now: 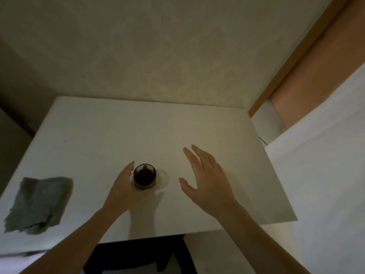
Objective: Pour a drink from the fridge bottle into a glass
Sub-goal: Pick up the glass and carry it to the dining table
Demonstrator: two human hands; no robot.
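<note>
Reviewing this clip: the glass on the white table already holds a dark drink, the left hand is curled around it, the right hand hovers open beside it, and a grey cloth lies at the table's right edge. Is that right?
One detail is off. The head view shows the grey cloth at the table's left edge, not the right. The rest stands: the glass holds a dark drink, the left hand is curled around it, and the right hand hovers open beside it.

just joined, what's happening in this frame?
A person stands at a white table. Their left hand is curled around a small glass that already holds a dark drink, so the pour looks done. The right hand hovers open above the table to the right of the glass, holding nothing. No bottle is in view. A folded grey cloth lies untouched near the table's left edge.
</note>
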